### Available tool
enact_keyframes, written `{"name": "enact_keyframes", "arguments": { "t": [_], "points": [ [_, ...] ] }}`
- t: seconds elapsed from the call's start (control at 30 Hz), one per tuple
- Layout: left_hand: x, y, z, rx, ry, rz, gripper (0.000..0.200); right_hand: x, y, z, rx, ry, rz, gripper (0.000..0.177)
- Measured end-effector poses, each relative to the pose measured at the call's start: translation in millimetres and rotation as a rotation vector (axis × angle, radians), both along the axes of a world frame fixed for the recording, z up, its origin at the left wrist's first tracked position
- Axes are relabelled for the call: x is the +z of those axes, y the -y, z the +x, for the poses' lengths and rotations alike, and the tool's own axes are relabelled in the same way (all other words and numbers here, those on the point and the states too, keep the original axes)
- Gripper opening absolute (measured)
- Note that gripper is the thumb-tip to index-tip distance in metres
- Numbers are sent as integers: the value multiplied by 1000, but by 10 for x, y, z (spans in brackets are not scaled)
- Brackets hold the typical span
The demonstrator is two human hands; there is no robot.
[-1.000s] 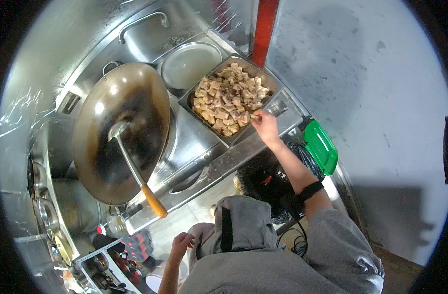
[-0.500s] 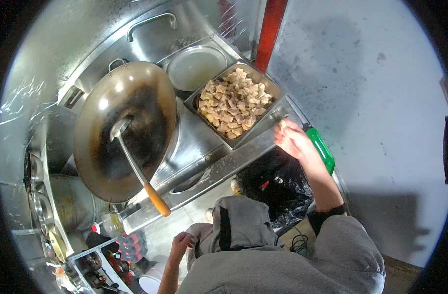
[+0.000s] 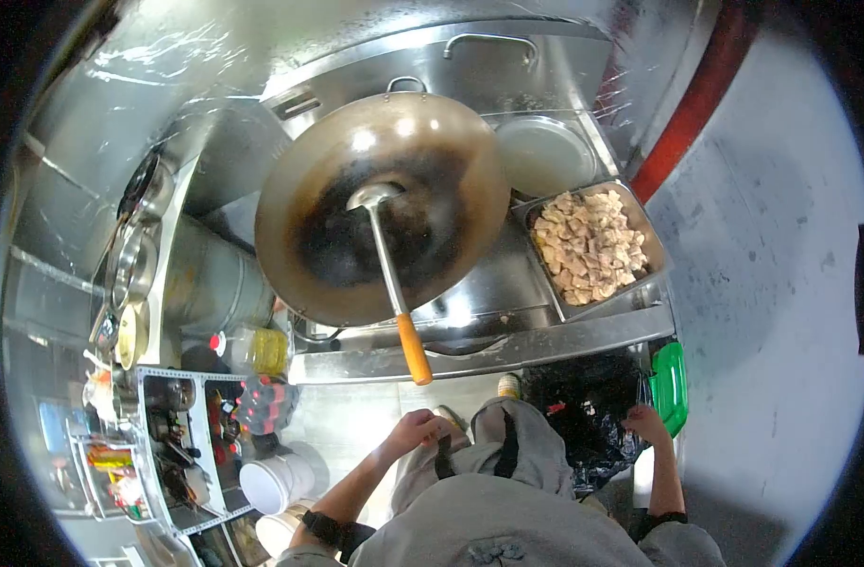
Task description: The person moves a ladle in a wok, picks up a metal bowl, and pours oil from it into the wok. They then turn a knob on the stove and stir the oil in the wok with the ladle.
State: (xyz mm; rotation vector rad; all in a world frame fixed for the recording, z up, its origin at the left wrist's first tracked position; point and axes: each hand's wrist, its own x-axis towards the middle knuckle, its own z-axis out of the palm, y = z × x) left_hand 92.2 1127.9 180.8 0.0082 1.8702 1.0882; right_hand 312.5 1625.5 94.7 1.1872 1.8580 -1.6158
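The left hand is at the lower center of the frame, in front of the grey trousers, with fingers bent inward; whether it grips anything cannot be determined. The right hand is at the lower right, at the right-hand edge of the black bag, fingers bent and close together; whether they grip the bag cannot be determined. The green lid stands just beside this hand, toward the right of the frame. The rectangular pan, right of center, contains a heap of chopped pieces and sits on the metal counter, well apart from both hands. The wok occupies the upper center. The ladle lies with its bowl inside the wok and its orange handle extending over the near rim. A round vessel is located between wok and pan, toward the upper right, below the faucet. At the lower left are the oil bottle, a white bucket and the shelving unit.
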Motion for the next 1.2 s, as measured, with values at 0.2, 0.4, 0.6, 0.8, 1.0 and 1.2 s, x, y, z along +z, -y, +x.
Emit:
{"name": "enact_keyframes", "arguments": {
  "t": [0.2, 0.4, 0.6, 0.8, 1.0, 1.2],
  "points": [
    [-34, 416, 203, 141, -16, 17, 17, 463, 463, -812, 835, -179, 687, 18],
    [-218, 1344, 669, 312, -283, -103, 10, 1008, 1562, -1450, 1215, -240, 242, 16],
    [-539, 2313, 1438, 537, -233, -133, 14, 1350, 2670, -1781, 1207, -151, 73, 13],
    [-953, 3047, 2251, 1128, -44, -134, 12, 1737, 3150, -1996, 1312, -316, 231, 27],
    [-1374, 3297, 3017, 1222, -194, -312, 15, 1734, 2804, -2368, 1031, -411, 529, 24],
    [-1314, 3467, 3365, 958, 18, -687, 41, 2678, 3049, -2555, 1281, -99, -163, 18]
  ]
}}
